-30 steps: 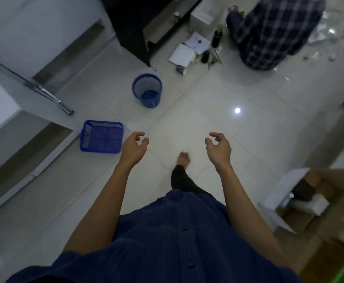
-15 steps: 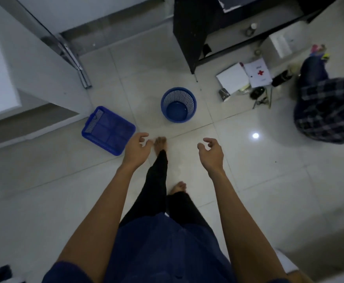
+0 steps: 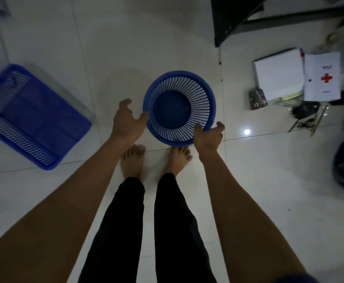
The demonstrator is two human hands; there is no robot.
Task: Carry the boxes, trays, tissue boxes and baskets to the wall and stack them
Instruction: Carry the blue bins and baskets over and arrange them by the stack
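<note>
Round basket [image 3: 179, 108] stands upright on the floor [image 3: 258, 190] just ahead of my toes [image 3: 134, 150], mouth up, between my hands. Left hand [image 3: 126, 123] spread, holding nothing, thumb at the left rim; right hand [image 3: 207, 137] half-curled over the near-right rim, grasp unclear. Judged: right is nearer; grip the rim from opposite sides.

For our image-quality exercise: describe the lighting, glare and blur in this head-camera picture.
Head view: dim overall; a bright glare spot on the floor right of the round basket; the blue tray at left is motion-blurred; wide-angle distortion stretches the lower edges.
</note>
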